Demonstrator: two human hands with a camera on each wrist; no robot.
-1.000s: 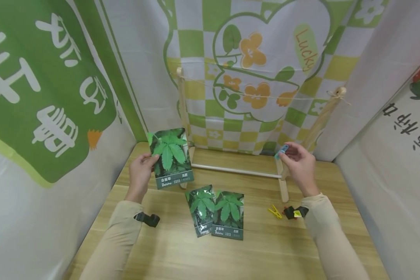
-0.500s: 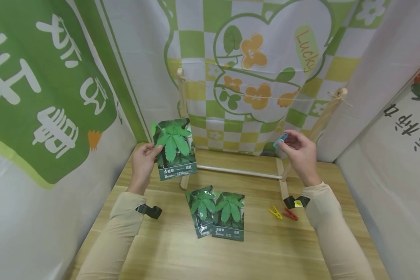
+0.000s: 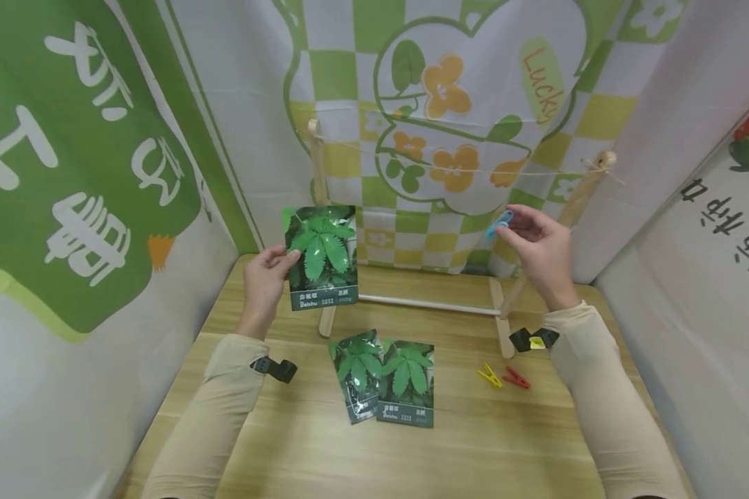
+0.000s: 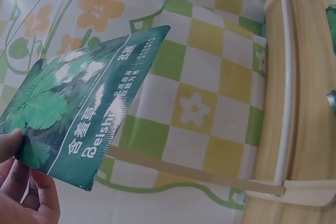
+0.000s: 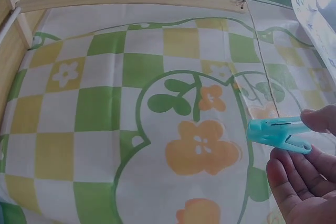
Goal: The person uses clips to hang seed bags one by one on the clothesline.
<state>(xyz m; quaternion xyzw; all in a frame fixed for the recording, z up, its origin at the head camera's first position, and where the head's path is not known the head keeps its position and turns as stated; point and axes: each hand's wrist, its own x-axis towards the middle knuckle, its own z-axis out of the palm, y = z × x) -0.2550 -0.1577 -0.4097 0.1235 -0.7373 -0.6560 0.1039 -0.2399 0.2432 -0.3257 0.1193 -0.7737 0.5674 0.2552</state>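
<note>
My left hand [image 3: 265,287] pinches a dark green seed packet [image 3: 322,260] with a leaf picture by its left edge, thumb in front. In the left wrist view the packet [image 4: 79,108] is tilted, its lettering facing the camera. Between thumb and fingers my right hand [image 3: 539,256] pinches a light blue clothespin [image 3: 499,225]. The right wrist view shows this clothespin [image 5: 278,135] pointing left, in front of the patterned cloth. A thin string [image 3: 424,164] runs above both hands, strung between two wooden posts; neither the packet nor the clothespin touches it.
Two more seed packets, a left one [image 3: 357,378] and a right one [image 3: 406,384], lie slightly overlapped on the wooden table [image 3: 462,450]. A yellow clothespin [image 3: 489,375] and a red clothespin [image 3: 516,378] lie at the right. A white rod [image 3: 427,303] joins the stand's wooden feet.
Both hands have risen. The left hand has carried its packet up and rightward; the right hand has lifted the blue clothespin higher. The red clothespin has come into full view.
</note>
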